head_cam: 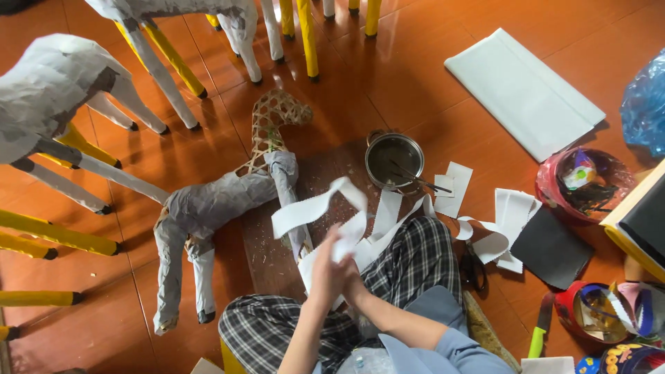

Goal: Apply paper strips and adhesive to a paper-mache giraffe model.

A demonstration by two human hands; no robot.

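1. A white paper strip is held up over the lap – long, curling, its free end arched toward the pot side.
2. A paper-covered animal figure lies on its side on the orange floor – body and legs wrapped in grey-white paper, the woven bamboo neck and head left bare.

There is a single view, from a camera on the person's head, looking steeply down and slightly forward at the tiled floor. It sits close above the lap, so the plaid-trousered knees and both forearms fill the lower middle. The upper frame reaches out across the floor to the yellow legs farther off.
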